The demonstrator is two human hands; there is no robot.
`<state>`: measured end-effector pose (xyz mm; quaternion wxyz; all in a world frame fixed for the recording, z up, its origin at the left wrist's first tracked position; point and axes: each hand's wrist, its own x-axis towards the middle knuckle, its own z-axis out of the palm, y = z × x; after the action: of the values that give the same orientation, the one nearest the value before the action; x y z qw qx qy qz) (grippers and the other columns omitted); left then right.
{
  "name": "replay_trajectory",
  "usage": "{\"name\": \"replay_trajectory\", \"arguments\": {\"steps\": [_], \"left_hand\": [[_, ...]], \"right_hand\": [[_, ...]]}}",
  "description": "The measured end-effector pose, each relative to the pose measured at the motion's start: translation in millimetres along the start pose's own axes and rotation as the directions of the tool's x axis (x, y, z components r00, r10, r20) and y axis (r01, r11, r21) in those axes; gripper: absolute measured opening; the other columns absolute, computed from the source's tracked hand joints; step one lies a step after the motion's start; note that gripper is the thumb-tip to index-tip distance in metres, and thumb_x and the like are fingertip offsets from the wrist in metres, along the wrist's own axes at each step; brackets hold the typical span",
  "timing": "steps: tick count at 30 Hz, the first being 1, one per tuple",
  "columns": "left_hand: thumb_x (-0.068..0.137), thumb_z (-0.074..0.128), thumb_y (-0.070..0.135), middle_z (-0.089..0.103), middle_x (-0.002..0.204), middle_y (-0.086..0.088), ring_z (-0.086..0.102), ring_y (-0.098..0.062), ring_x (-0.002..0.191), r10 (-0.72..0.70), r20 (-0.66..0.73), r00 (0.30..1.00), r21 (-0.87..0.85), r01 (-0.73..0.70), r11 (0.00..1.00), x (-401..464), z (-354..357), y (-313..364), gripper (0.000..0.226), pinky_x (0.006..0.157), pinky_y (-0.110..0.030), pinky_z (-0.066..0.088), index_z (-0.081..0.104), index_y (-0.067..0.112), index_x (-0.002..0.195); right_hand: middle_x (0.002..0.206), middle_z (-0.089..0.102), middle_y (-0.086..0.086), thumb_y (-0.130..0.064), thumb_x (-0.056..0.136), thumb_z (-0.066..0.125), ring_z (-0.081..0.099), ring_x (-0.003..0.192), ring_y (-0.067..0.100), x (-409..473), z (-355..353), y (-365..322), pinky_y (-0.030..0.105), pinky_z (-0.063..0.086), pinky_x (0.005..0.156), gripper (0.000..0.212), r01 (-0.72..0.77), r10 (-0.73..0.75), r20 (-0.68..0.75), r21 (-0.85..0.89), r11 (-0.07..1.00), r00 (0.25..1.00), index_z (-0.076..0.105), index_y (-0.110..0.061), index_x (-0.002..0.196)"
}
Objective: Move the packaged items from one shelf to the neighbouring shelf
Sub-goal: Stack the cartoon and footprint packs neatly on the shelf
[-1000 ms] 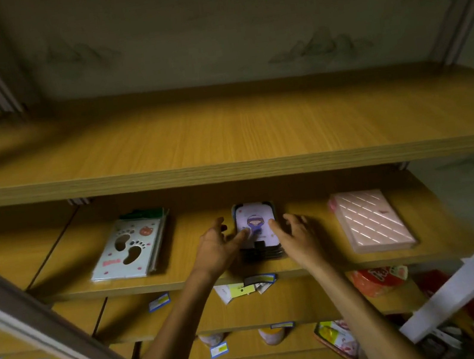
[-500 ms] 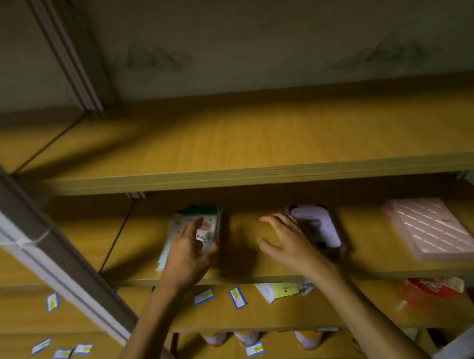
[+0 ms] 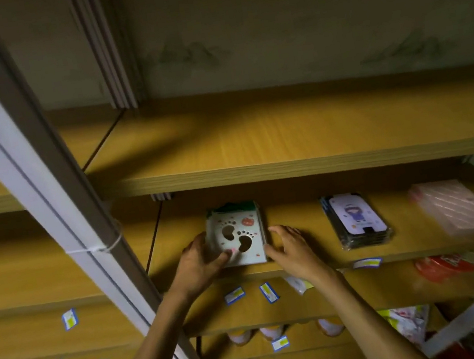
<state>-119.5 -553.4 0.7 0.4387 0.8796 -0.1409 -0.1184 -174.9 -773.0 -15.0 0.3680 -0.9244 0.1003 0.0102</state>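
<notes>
Glossy white footprint packet (image 3: 237,237), flat and rectangular on the woodgrain shelf (image 3: 299,219), sits between both hands: left hand (image 3: 196,261) fingers clasp its edge, right hand (image 3: 292,248) fingers straight alongside.

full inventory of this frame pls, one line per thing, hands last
footprint pack: 1 stack, white with green top, middle shelf, left end, between both hands
cartoon-figure pack: 1 stack, lilac front with dark edges, middle shelf, centre
pink pack: 1, pink quilted, middle shelf, right end
wooden shelves: several tiers, tan; top tier bare
price labels: several, blue and yellow, lower shelf edges
red packet: 1, shelf below, right, blurred
upright post: 1, grey-white, left foreground
left hand: thumb on the pack's front, fingers at its left edge
right hand: open, at the pack's right edge
</notes>
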Motion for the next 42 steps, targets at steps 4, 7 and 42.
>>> {"name": "replay_trajectory", "arguments": {"steps": [4,7,42], "left_hand": [[0.072,0.069,0.06,0.06,0.124,0.001,0.06,-0.018,0.111,-0.034,0.093,0.995,-0.058,0.039,0.998,4.5,2.9,-4.1,0.07,0.093,-0.039,0.054,0.044,0.025,0.128],[0.08,0.064,0.054,0.061,0.116,0.0,0.062,-0.017,0.103,-0.058,0.094,0.994,-0.034,0.061,0.998,9.0,12.0,-0.7,0.049,0.089,-0.04,0.056,0.044,0.027,0.115],[0.078,0.071,-0.003,0.055,0.115,-0.004,0.054,-0.024,0.11,-0.219,0.018,0.976,-0.511,0.198,0.836,29.6,52.4,2.9,0.055,0.077,-0.03,0.053,0.044,0.014,0.122]], "right_hand": [[0.159,0.021,-0.002,-0.057,0.092,0.044,0.006,0.148,0.023,3.6,10.9,-10.8,0.053,0.02,0.117,0.072,-0.151,0.145,0.061,0.098,0.984,0.987,0.017,-0.027,0.152],[0.161,0.011,-0.002,-0.059,0.092,0.042,0.0,0.148,0.024,7.5,16.7,-17.2,0.051,0.014,0.116,0.076,-0.192,0.185,0.073,0.107,0.976,0.98,0.009,-0.027,0.153],[0.123,0.057,0.001,-0.008,0.088,0.063,0.058,0.094,0.006,15.6,29.4,-11.9,0.02,0.053,0.072,0.075,-0.183,0.188,0.054,0.588,0.788,0.981,0.021,-0.029,0.146]]}}
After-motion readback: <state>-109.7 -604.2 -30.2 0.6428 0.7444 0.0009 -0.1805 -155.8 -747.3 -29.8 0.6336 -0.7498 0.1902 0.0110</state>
